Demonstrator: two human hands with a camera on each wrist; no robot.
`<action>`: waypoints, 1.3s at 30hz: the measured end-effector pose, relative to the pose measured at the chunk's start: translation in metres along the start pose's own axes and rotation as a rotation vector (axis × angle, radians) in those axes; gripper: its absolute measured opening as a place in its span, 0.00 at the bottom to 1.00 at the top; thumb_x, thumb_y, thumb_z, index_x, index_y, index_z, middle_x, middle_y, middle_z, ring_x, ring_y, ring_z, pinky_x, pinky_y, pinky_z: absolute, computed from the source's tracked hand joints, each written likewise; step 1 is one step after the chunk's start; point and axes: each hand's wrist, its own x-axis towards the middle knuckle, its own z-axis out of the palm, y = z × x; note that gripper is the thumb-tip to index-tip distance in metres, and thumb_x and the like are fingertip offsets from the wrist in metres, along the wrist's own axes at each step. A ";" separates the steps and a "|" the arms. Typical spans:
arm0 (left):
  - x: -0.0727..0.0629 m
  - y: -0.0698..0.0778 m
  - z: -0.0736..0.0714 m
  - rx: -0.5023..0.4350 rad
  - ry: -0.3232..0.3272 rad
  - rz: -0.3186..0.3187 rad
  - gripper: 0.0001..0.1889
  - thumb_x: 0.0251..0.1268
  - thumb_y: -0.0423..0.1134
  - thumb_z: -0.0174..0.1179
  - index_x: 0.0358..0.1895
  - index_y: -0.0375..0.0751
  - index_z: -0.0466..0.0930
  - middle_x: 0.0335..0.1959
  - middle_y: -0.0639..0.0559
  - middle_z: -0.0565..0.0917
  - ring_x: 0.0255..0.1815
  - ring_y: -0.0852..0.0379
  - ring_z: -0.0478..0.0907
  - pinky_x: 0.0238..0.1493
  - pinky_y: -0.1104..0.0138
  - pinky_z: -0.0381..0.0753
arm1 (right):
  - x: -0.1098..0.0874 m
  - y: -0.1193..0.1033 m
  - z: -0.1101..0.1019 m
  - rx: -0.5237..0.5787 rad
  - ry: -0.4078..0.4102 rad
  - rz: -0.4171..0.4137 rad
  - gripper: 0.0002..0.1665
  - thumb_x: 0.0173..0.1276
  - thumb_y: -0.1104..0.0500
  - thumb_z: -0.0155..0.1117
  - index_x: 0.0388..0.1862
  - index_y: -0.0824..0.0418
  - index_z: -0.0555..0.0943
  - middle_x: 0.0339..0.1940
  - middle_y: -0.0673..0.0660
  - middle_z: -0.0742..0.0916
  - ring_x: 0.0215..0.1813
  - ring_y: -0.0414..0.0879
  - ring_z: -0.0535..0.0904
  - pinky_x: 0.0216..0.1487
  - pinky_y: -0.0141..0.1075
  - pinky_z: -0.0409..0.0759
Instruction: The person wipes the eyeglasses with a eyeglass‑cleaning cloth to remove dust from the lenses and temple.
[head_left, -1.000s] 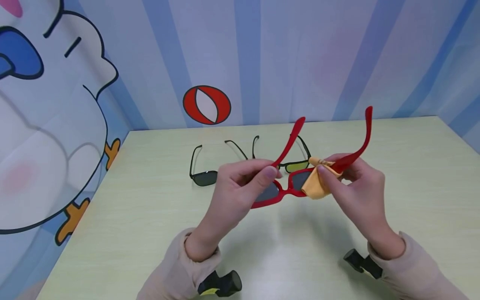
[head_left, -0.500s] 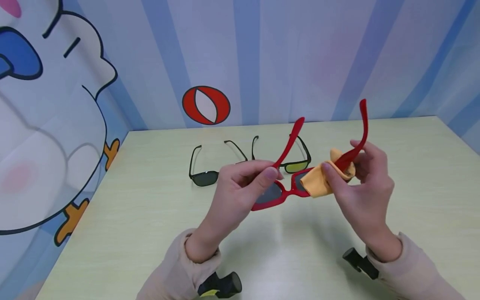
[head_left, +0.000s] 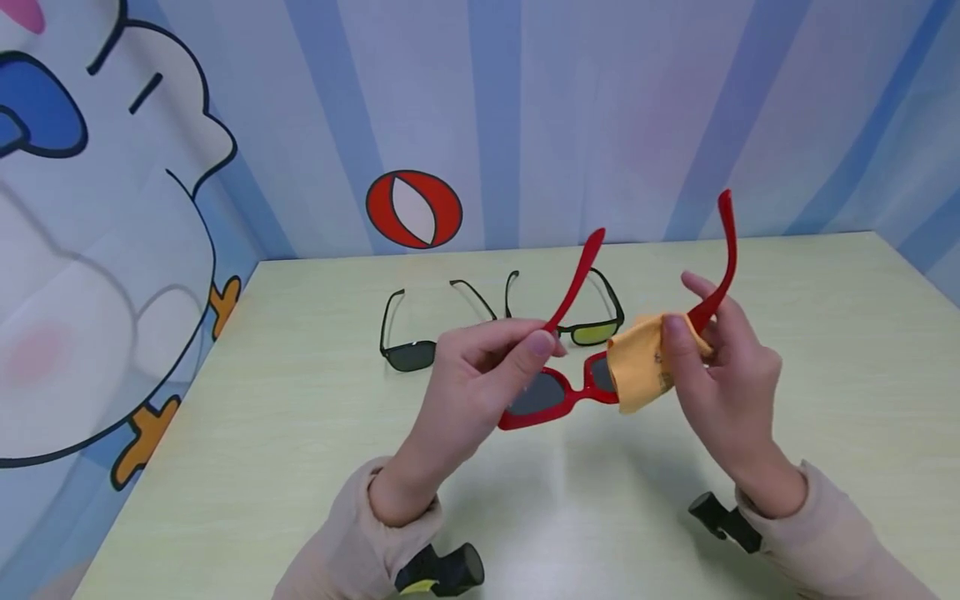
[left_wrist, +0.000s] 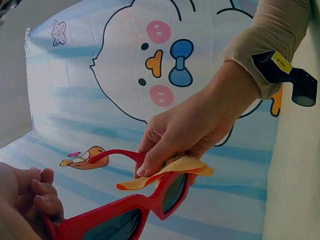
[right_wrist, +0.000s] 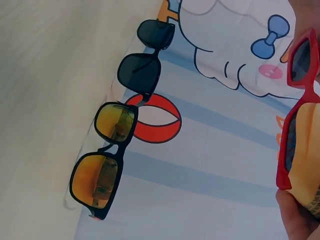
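Observation:
Red sunglasses (head_left: pixel 542 410) with dark lenses are held up above the table, temples spread and pointing away from me. My left hand (head_left: pixel 480 375) pinches them at the left hinge between thumb and fingers. At the other end, my right hand (head_left: pixel 723 375) grips an orange-yellow cloth (head_left: pixel 640 362) folded over the right lens and the rim, thumb pressed on the near side. In the left wrist view the cloth (left_wrist: pixel 172 170) lies along the top of that lens. The right wrist view shows the cloth (right_wrist: pixel 307 150) covering much of one lens; the fingers behind it are mostly hidden.
Behind my hands on the pale table (head_left: pixel 300 467) lie black sunglasses (head_left: pixel 410 357) with dark lenses and black-framed glasses (head_left: pixel 594 333) with yellow lenses. A striped, cartoon-printed backdrop (head_left: pixel 555 125) stands at the back and left. Black wrist cameras (head_left: pixel 442 570) sit below both cuffs.
My right hand first shifted right along the red sunglasses, then slightly back left. The cloth has spread out and now covers more of the right lens. My left hand has stayed nearly still.

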 end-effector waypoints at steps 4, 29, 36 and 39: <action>0.001 0.000 0.002 0.012 -0.010 -0.001 0.11 0.65 0.36 0.58 0.41 0.28 0.81 0.32 0.41 0.82 0.32 0.50 0.75 0.33 0.65 0.76 | 0.001 -0.002 -0.003 0.034 -0.024 0.080 0.30 0.58 0.74 0.63 0.61 0.66 0.72 0.34 0.66 0.85 0.36 0.25 0.80 0.33 0.22 0.76; 0.000 0.002 0.004 0.062 -0.046 0.004 0.07 0.64 0.32 0.57 0.40 0.31 0.82 0.28 0.44 0.81 0.25 0.52 0.69 0.24 0.69 0.67 | 0.017 -0.005 -0.023 0.201 -0.320 0.408 0.39 0.61 0.68 0.64 0.69 0.51 0.63 0.40 0.45 0.87 0.41 0.35 0.83 0.37 0.26 0.79; 0.000 0.003 0.004 0.052 -0.048 0.016 0.07 0.64 0.31 0.58 0.40 0.31 0.82 0.27 0.47 0.81 0.23 0.54 0.69 0.24 0.69 0.68 | 0.019 -0.008 -0.026 0.349 -0.223 0.433 0.37 0.57 0.73 0.65 0.66 0.56 0.68 0.40 0.48 0.87 0.41 0.39 0.84 0.36 0.26 0.79; 0.000 0.002 0.006 0.053 -0.056 0.026 0.07 0.63 0.30 0.58 0.40 0.30 0.82 0.25 0.44 0.79 0.22 0.54 0.67 0.23 0.69 0.67 | 0.017 -0.008 -0.023 0.242 -0.130 0.296 0.38 0.55 0.76 0.65 0.64 0.60 0.69 0.41 0.48 0.87 0.40 0.37 0.83 0.37 0.24 0.78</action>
